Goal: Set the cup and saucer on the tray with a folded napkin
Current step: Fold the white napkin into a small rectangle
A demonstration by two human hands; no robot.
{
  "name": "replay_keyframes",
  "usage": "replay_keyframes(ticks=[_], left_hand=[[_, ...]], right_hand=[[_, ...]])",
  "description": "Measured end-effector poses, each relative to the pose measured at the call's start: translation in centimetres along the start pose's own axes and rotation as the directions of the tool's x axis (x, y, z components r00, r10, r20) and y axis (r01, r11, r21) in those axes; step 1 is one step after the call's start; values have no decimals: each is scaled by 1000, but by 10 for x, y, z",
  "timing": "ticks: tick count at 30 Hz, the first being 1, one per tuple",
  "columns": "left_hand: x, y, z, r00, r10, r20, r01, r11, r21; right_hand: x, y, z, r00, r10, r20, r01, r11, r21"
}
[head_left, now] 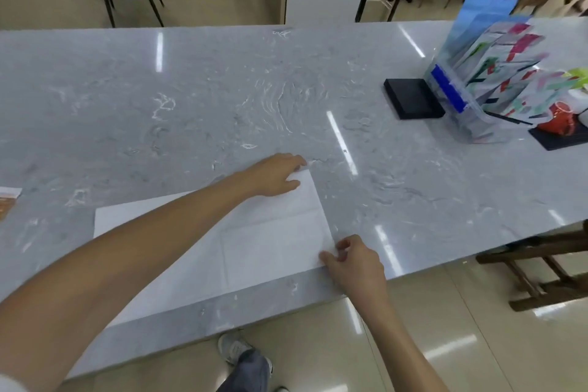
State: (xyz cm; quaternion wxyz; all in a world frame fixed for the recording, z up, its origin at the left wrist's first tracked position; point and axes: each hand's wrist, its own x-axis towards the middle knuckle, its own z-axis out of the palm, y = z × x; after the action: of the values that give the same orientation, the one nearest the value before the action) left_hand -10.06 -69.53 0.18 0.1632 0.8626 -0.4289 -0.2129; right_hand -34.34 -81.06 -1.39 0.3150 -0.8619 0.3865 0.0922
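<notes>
Head: hands seemingly pinching napkin

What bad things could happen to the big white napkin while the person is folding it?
The napkin lies right by the near edge of the table, so a tug might slide it off onto the floor. The left hand holds the far corner and the right hand pinches the near corner; if either slips, the fold could come out crooked. It looks thin, so a hard pull might tear it.
</notes>
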Motion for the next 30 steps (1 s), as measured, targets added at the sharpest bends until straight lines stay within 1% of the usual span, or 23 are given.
replay_keyframes(ticks=[2, 5, 7, 9, 11, 13, 17, 19, 20, 22, 23, 24, 27, 30], left_hand=[[18, 2, -3, 999, -13, 46, 12, 1000, 16], [38, 0, -11, 989, -61, 134, 71, 995, -71], [46, -2, -15, 982, -55, 182, 74, 992, -100], [50, -3, -16, 982, 1, 190, 31, 986, -167], [48, -5, -17, 982, 75, 171, -23, 957, -288], [42, -7, -23, 977, 135, 163, -68, 928, -365], [28, -14, -42, 968, 195, 157, -98, 873, -478], [22, -19, -53, 973, 197, 117, -113, 855, -506], [20, -22, -58, 978, 190, 90, -118, 851, -511], [16, -34, -70, 988, 154, 22, -123, 858, -499], [14, -41, -77, 992, 129, -18, -121, 866, -486], [12, -48, -84, 993, 101, -53, -115, 872, -476], [4, -70, -109, 990, 38, -132, -93, 893, -440], [-5, -93, -139, 966, -26, -258, -77, 920, -384]], right_hand=[[3, 0, 0, 999, 34, 15, -35, 999, 18], [6, 0, 1, 998, 48, 28, -48, 998, 29], [8, 1, -1, 998, 55, 29, -56, 997, 60], [8, 1, -1, 998, 56, 19, -57, 993, 101], [6, 3, 1, 999, 51, -2, -50, 990, 130], [5, 4, 2, 999, 43, -20, -40, 989, 145], [10, -1, -1, 1000, -1, -30, 4, 993, 116], [18, -7, -9, 999, -31, -22, 34, 991, 129], [24, -11, -15, 999, -42, 10, 39, 978, 207], [37, -21, -31, 990, -69, 125, 6, 897, 442], [44, -28, -42, 981, -89, 171, -14, 850, 526], [53, -36, -52, 974, -114, 193, -17, 821, 571], [87, -73, -78, 971, -176, 164, 42, 793, 608], [125, -124, -94, 965, -243, 98, 143, 802, 580]])
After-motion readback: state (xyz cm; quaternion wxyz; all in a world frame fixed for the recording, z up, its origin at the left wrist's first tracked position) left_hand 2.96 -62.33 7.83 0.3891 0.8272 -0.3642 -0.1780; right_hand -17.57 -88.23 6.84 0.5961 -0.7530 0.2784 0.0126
